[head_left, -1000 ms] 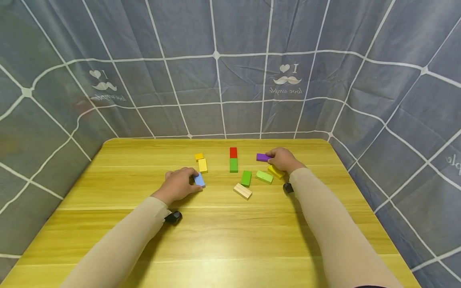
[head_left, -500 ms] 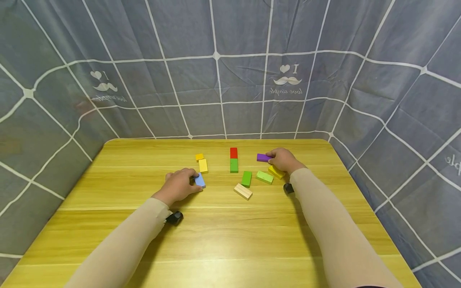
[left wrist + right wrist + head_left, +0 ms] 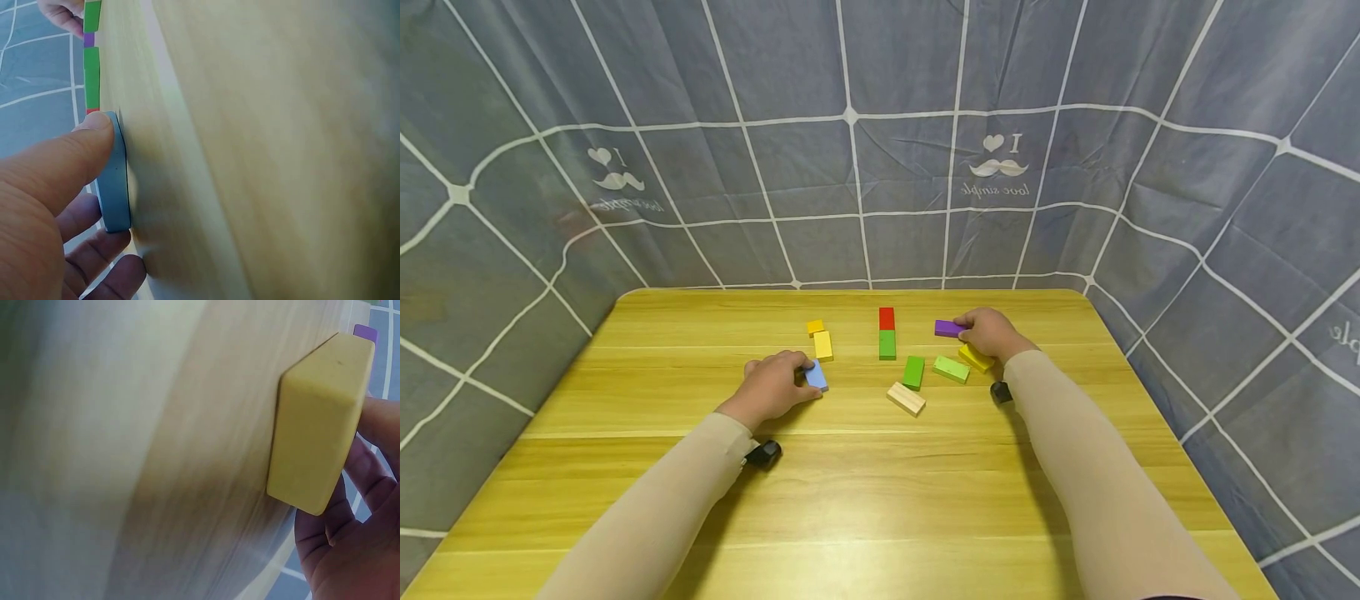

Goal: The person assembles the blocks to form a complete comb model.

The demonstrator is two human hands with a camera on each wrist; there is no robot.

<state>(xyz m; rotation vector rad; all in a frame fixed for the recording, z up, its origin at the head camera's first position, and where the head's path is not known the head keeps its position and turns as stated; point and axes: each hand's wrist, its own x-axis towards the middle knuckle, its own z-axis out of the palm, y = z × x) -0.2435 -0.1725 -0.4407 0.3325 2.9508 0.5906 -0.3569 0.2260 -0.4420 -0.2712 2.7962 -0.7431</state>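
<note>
On the left of the group of blocks, my left hand [image 3: 769, 387] pinches a flat blue block [image 3: 817, 377] between thumb and fingers. The left wrist view shows the thumb on one end of that blue block [image 3: 115, 181], which lies against the wood. Farther back on the right, my right hand [image 3: 991, 333] grips one end of a purple block [image 3: 947, 328]. Just below this hand lies a yellow block [image 3: 975, 358]. In the right wrist view the yellow block [image 3: 315, 431] hides most of the purple block [image 3: 365, 331] and part of the fingers.
Beyond the blue block are a pale yellow block [image 3: 823, 346] and an orange-yellow one [image 3: 815, 327]. A red block [image 3: 887, 318] adjoins a green block [image 3: 887, 345] mid-table. Another green block [image 3: 913, 372], a lime block [image 3: 951, 369] and a plain wood block [image 3: 906, 399] lie nearer. A grey curtain [image 3: 902, 242] hangs behind.
</note>
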